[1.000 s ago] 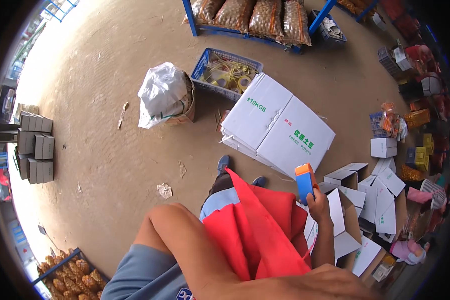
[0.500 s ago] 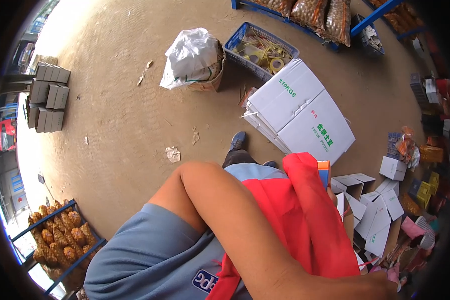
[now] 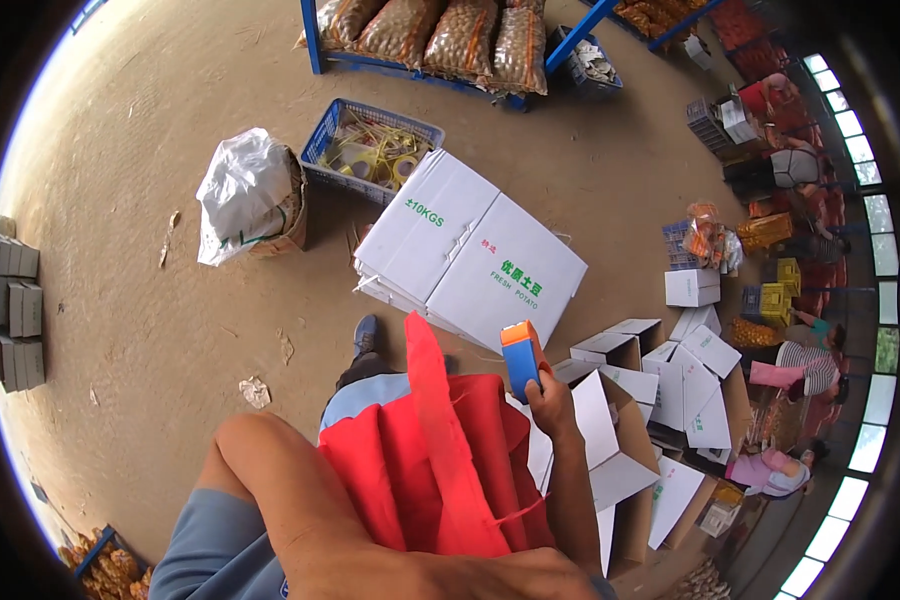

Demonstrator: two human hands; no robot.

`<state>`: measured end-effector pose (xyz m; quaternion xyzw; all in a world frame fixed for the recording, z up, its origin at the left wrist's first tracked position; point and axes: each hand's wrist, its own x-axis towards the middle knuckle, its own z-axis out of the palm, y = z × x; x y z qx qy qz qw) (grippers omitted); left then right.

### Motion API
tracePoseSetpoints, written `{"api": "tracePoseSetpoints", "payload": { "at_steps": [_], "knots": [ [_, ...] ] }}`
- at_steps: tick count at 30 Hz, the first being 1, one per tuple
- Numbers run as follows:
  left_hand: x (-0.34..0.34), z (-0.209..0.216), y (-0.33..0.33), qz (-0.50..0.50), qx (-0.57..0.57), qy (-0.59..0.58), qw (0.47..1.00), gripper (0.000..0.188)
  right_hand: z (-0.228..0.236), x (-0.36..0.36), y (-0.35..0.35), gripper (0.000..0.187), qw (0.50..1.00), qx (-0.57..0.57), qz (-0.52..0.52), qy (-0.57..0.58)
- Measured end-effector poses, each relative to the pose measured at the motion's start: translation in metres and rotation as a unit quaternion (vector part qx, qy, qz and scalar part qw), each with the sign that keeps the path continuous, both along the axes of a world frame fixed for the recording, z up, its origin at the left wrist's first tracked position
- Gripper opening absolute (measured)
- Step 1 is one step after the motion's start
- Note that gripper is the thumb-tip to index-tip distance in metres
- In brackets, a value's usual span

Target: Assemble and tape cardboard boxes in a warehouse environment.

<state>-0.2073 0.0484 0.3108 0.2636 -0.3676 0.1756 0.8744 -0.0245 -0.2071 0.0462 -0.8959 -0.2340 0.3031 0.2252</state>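
My right hand (image 3: pixel 553 402) is raised to the right of my body, its fingers closed round a boxy orange-and-blue hand tool (image 3: pixel 520 366). My left arm bends across my front, and the left hand (image 3: pixel 540 574) lies at the lower edge, its fingers out of sight. Red cloth (image 3: pixel 370 455), looking like an apron, hangs over my front, with a loose red strap (image 3: pixel 440 410) standing up from it. Ahead of me a stack of flat white cartons (image 3: pixel 510 260) with green print lies on the floor.
A blue basket (image 3: pixel 320 135) holds tape rolls and yellow strips, beside a sack with white plastic (image 3: pixel 240 190). Open white cartons (image 3: pixel 620 460) crowd my right side. Filled mesh bags (image 3: pixel 400 35) lie on a blue rack at the back. Several people work at the far right.
The view has swung to the right. My right hand and the orange-and-blue tool, mostly hidden before behind the red cloth, now show plainly.
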Motion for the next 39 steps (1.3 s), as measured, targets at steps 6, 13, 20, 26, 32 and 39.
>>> {"api": "tracePoseSetpoints", "payload": {
  "at_steps": [6, 13, 20, 26, 32, 39],
  "knots": [
    [0.007, 0.01, 0.024, 0.192, 0.14, -0.009, 0.971, 0.044, -0.004, 0.001, -0.016, 0.049, 0.999, 0.008, 0.005, -0.051],
    [-0.009, 0.045, 0.064, 0.252, 0.335, 0.019, 0.908, 0.024, 0.002, 0.005, -0.009, 0.044, 0.999, -0.013, -0.007, -0.044],
    [0.034, 0.022, 0.047, 0.19, 0.148, 0.099, 0.966, 0.034, 0.0, 0.0, -0.007, 0.044, 0.999, 0.02, -0.012, -0.035],
    [0.054, 0.023, -0.008, 0.034, -0.047, 0.007, 0.998, 0.035, -0.026, 0.007, -0.026, 0.045, 0.999, 0.044, -0.019, -0.012],
    [0.055, 0.022, -0.027, 0.131, -0.077, 0.0, 0.988, 0.026, -0.08, 0.015, -0.08, 0.056, 0.993, 0.079, -0.017, 0.086],
    [0.043, 0.013, -0.03, 0.289, -0.064, -0.028, 0.955, 0.03, -0.004, 0.009, -0.004, 0.044, 1.0, 0.02, -0.004, 0.002]
  ]
}}
